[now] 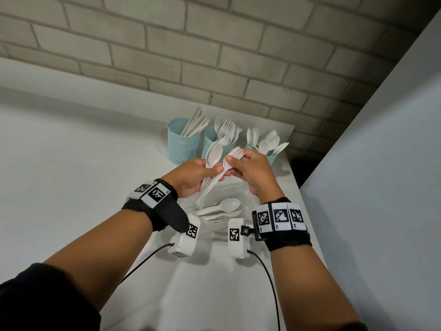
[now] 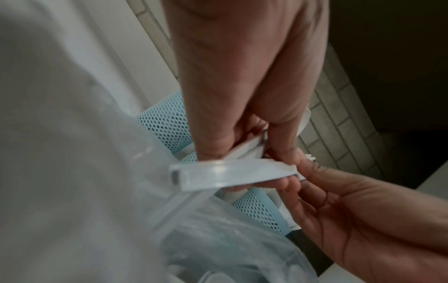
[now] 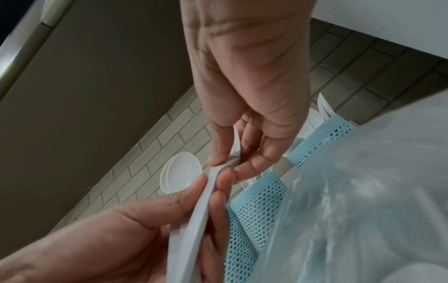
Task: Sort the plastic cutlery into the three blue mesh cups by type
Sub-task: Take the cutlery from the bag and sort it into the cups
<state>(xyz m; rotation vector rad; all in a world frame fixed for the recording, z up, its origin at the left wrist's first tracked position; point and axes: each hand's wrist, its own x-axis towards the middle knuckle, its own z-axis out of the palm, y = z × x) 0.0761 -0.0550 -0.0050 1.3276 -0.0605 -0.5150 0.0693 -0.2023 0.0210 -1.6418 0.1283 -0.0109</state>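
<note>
White counter [image 1: 71, 163] under a pale brick wall [image 1: 167, 44] carries everything. Held above it is a small bundle of white plastic cutlery [image 1: 212, 180]: the left hand [image 1: 198, 173] has its fingers and thumb curled round the handles, with spoon bowls [image 1: 214, 152] standing up from the fist. The right hand [image 1: 250, 170] pinches forks [image 1: 236, 154] from that same bundle between thumb and fingers, the tines pointing up and away; the two hands touch at the handles. Just behind them, against the wall, stand the three blue mesh cups in a row: the left cup [image 1: 183, 144] holds knives, the middle cup [image 1: 211, 142] forks, the right cup [image 1: 270, 157] spoons, the right one partly hidden by the right hand. Below the hands, near the person, more spoons and forks lie loose [image 1: 222, 210] on a crumpled clear plastic bag [image 1: 236, 187]. Both wrists wear black bands with white marker blocks and cabled cameras. A plain white panel [image 1: 381, 163] rises at the right edge of the counter
</note>
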